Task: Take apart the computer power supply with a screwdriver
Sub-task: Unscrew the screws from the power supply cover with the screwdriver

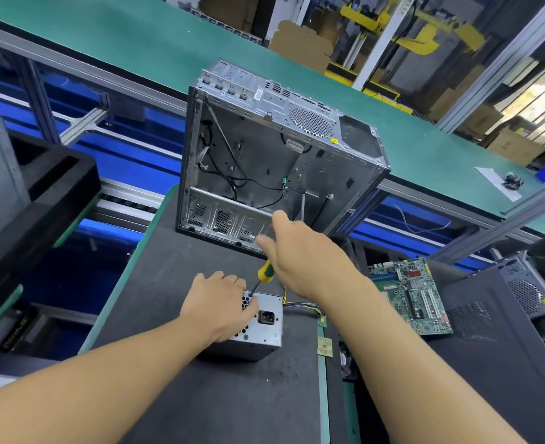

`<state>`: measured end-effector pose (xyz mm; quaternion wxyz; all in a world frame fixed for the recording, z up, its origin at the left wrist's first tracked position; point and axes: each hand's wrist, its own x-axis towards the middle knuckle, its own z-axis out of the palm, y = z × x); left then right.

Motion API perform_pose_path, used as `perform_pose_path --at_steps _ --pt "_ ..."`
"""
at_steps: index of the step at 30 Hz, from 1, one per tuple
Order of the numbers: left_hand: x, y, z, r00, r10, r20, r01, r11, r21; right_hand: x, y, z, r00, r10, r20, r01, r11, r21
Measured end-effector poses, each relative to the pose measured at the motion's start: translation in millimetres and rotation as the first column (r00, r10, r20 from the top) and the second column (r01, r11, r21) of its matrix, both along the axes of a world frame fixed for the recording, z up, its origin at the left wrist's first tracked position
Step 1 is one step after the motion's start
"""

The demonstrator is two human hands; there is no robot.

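The power supply [258,325] sits on the dark worktop [181,395], socket face upward, directly beneath the left hand [221,304]. The left hand lies palm-down across the unit's vented face, fingers curled over the far top edge and pressed against the casing, steadying it. Just beyond and to the right of the left hand, the screwdriver [260,280] stands tilted, its tip touching the top corner of the power supply beside the left fingertips and its yellow-and-green handle rising toward the right hand [300,254]. The right hand covers the upper end of the handle; its thumb and forefinger are extended forward and partly spread, and the exact grip on the handle is hidden beneath the palm. A bundle of coloured wires [300,304] leaves the unit under the right wrist. Beyond the right hand's fingertips stands an open, emptied computer case [274,155]. To the right of the right forearm lies a green motherboard [409,296], and nearer, beside that forearm, a small square processor chip [326,346].
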<state>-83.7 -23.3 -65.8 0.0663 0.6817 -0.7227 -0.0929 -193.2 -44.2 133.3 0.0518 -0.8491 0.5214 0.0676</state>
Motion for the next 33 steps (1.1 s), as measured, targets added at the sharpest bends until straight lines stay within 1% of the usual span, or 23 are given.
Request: perform_pose_path --at_steps 2,5,7,8,10,13,15,16,17,20,22,24,26,28,30,33 --pt "0 0 1 1.0 -0.008 0.002 0.008 1.0 -0.01 3 -2 0 0.999 0.017 0.032 -0.019 0.999 0.05" --pt "1 -1 1 1.0 -0.008 -0.002 0.008 1.0 -0.011 3 -10 11 0.996 0.085 0.021 -0.088 0.975 0.206" --pt "0 0 2 1.0 -0.009 -0.003 0.009 1.0 -0.019 -2 -16 20 0.996 0.086 -0.009 -0.08 0.957 0.28" --pt "0 1 2 1.0 -0.01 -0.003 0.01 1.0 -0.019 -4 -18 22 0.998 0.067 -0.016 -0.059 0.954 0.293" --pt "0 0 2 1.0 -0.014 -0.002 0.014 1.0 -0.018 -7 -19 20 0.999 0.041 -0.025 -0.033 0.966 0.256" --pt "2 -1 2 1.0 -0.024 0.006 0.024 1.0 0.003 -4 -16 12 0.999 0.01 -0.052 -0.002 0.988 0.153" --pt "3 -1 2 0.999 -0.034 0.011 0.034 0.999 0.003 0 -15 7 0.994 0.056 -0.098 -0.051 0.997 0.057" --pt "3 -1 3 0.999 -0.037 0.013 0.037 0.999 0.004 2 -15 6 0.993 0.077 -0.095 -0.074 0.996 0.04" --pt "2 -1 3 0.999 -0.037 0.013 0.037 0.999 0.005 5 -15 6 0.993 0.094 -0.075 -0.089 0.994 0.059" --pt "3 -1 3 0.999 -0.041 0.0 0.041 0.999 0.0 7 -16 13 0.992 0.126 -0.006 -0.122 0.97 0.211" --pt "4 -1 4 0.999 -0.041 0.005 0.041 0.999 0.008 5 -16 16 0.994 0.107 -0.001 -0.103 0.958 0.268" --pt "3 0 5 0.999 -0.049 0.008 0.049 0.999 0.016 6 -12 13 0.998 0.061 -0.027 -0.053 0.971 0.232" --pt "2 1 4 0.999 -0.054 0.003 0.054 0.998 0.023 8 -8 9 0.998 0.008 -0.064 0.002 0.989 0.145" --pt "4 1 4 0.999 -0.052 0.001 0.052 0.998 0.028 11 -7 5 0.995 0.008 -0.097 -0.001 0.997 0.082" --pt "5 0 4 0.999 -0.053 0.003 0.053 0.998 0.028 11 -9 7 0.994 0.044 -0.099 -0.033 0.994 0.107" --pt "3 -2 4 0.999 -0.054 0.006 0.054 0.998 0.03 5 -16 15 0.995 0.09 -0.046 -0.076 0.966 0.247"
